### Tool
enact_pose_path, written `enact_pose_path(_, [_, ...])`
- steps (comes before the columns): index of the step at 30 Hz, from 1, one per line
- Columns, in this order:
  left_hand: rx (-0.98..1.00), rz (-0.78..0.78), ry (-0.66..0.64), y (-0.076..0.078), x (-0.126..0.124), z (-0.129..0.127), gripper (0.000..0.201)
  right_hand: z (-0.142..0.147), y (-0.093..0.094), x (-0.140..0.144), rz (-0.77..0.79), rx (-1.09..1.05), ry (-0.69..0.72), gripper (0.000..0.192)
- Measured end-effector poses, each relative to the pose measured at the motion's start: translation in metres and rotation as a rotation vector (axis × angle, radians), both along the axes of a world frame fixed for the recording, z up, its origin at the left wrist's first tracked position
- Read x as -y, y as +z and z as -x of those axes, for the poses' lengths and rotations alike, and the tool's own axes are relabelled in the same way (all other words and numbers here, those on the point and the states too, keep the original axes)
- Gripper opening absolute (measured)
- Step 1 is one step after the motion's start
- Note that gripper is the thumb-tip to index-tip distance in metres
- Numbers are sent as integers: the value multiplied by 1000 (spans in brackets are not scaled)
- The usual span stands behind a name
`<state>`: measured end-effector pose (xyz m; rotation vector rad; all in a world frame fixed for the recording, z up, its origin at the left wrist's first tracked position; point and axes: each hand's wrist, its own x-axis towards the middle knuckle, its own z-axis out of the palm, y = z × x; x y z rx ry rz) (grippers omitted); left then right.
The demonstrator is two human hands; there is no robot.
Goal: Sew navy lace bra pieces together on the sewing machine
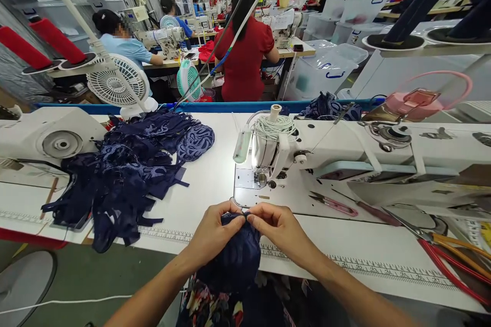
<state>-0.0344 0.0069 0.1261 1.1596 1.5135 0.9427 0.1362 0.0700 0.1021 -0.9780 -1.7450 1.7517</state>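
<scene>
Left of centre, a heap of limp navy lace pieces [126, 173] sprawls on the smooth white tabletop [207, 184]. At lower centre, the left hand [213, 233] and right hand [279, 229] each pinch the top edge of a soft, ribbed navy piece [235, 255], fingertips closed on it. Right of centre stands a glossy white sewing machine [345, 153].

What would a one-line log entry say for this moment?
hands: left hand and right hand pinch navy lace piece | ahead: sewing machine | left: navy fabric pile
</scene>
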Motion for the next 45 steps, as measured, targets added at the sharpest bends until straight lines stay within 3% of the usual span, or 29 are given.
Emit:
enact_pose_path(5, [53,-11,99,-20,12,6,23,16,1,9,-240,99,-20,22])
enact_pose_path(7, [-40,-82,129,-26,26,18,21,30,4,15,-341,105,23,19])
enact_pose_path(9, [-229,-215,169,-23,44,35,17,46,9,21,-377,56,89,16])
enact_pose_path(12, [-465,-456,76,2,63,66,12,69,18,30,-318,-93,174,9])
enact_pose_path(14, [-570,-454,-63,22,60,80,18,78,21,31,-193,-157,220,8])
enact_pose_path(16, [-656,-385,-157,32,40,86,20,77,18,26,-11,-143,242,11])
enact_pose_path(18, [-674,-301,-221,27,8,81,18,65,9,14,57,-44,221,16])
enact_pose_path(20, [-547,-235,-315,8,-27,70,16,44,-4,-4,-162,154,147,20])
enact_pose_path(22, [-409,-199,-324,-15,-55,57,14,21,-16,-24,-608,426,24,24])
enact_pose_path(24, [-334,-187,-304,-34,-73,46,14,5,-25,-42,-921,666,-23,27])
enact_pose_path(26, [-301,-184,-289,-45,-82,38,15,1,-33,-57,-1091,793,-22,35])
enact_pose_path(28, [-286,-180,-279,-50,-85,34,15,6,-40,-67,-1161,809,-20,42])
enact_pose_path(31, [-277,-167,-264,-50,-86,33,15,10,-45,-72,-1164,777,-23,38])
enact_pose_path(35, [-264,-149,-251,-51,-88,33,14,-12,-39,-68,-1113,757,5,30])
enact_pose_path(38, [-257,-150,-254,-51,-91,30,14,-28,-27,-64,-960,724,5,32])
enact_pose_path(41, [-247,-168,-268,-51,-95,24,14,-22,-20,-63,-737,637,62,36])
enact_pose_path(45, [-247,-163,-279,-50,-99,16,16,-4,-29,-64,-595,567,29,26])
